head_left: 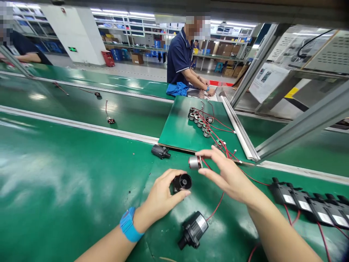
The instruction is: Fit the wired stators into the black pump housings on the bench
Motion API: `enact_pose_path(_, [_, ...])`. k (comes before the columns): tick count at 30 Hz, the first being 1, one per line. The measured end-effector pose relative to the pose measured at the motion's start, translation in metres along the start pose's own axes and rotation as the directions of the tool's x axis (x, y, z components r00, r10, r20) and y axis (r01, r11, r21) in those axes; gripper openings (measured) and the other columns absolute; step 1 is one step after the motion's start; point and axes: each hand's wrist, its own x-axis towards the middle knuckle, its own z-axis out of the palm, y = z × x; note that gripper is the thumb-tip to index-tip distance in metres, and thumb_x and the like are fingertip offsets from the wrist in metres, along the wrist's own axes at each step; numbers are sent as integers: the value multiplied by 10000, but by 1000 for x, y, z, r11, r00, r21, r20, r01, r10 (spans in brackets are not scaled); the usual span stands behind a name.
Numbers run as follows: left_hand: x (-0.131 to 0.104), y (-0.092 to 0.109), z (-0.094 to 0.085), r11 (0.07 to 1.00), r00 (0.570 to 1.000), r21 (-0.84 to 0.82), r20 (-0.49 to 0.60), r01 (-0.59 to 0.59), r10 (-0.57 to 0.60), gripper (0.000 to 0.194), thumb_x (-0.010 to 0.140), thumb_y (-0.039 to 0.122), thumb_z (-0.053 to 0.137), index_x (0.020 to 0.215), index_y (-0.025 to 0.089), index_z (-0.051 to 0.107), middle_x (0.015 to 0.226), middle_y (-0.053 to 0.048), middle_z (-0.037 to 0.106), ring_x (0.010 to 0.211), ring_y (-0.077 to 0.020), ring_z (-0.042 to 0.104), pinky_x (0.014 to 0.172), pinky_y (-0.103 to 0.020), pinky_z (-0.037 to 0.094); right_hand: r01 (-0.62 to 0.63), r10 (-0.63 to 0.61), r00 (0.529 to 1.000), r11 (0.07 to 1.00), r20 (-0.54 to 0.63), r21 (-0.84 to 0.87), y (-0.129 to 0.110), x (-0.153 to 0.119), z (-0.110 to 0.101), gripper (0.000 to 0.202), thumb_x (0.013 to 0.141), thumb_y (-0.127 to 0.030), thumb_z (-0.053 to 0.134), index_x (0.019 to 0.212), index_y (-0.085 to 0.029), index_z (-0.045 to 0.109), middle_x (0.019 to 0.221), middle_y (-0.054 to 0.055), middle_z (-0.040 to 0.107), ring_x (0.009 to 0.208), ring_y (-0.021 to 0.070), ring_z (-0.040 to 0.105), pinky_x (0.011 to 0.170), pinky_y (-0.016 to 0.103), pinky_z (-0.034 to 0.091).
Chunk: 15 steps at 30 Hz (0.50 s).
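My left hand (165, 193) is wrapped round a black pump housing (183, 182), its round open end turned up towards me. Between the thumb and fingers of my right hand (225, 171) is a small silver motor (194, 162) with red wires, held just above and right of the housing. Below my hands a black pump (194, 229) with a silver label and a red wire lies on the green mat. Another black housing (160, 151) lies beyond my left hand, close to the edge of the raised green board (177, 123).
Several silver motors (200, 122) with red wires stand on the board. A row of labelled black pumps (311, 203) lies at the right. Metal frame posts (300, 127) slant up on the right. Across the bench a co-worker (180, 60) works; single motors (110, 120) lie on the conveyor.
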Motion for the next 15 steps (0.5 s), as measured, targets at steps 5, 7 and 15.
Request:
enact_pose_path(5, [-3,1,7,999,999,-14,2,-33,33,443,854,290,752,1263,281,582,1208,-22,680,1093,-205,634,947,-332,502,-62,54,988,996,145,57,-28,-19,4,385,986,-471,576,1302,-251,566,1025,41,658,890,171,625,789,291,508])
enact_pose_path(7, [-5,1,10,999,999,-14,13,-41,41,459,855,295,749,1276,280,569,1227,-21,682,1106,-204,639,959,-334,507,-69,62,985,997,160,35,-30,-19,7,403,965,-491,600,1283,-244,606,961,37,649,836,170,609,737,277,487])
enact_pose_path(15, [-7,2,15,998,1000,-58,23,-12,13,478,869,359,730,1291,263,528,1228,-44,685,1096,-216,660,963,-363,537,-160,138,964,983,228,85,-34,-22,13,430,964,-446,621,1366,-298,586,937,15,629,813,151,596,727,251,455])
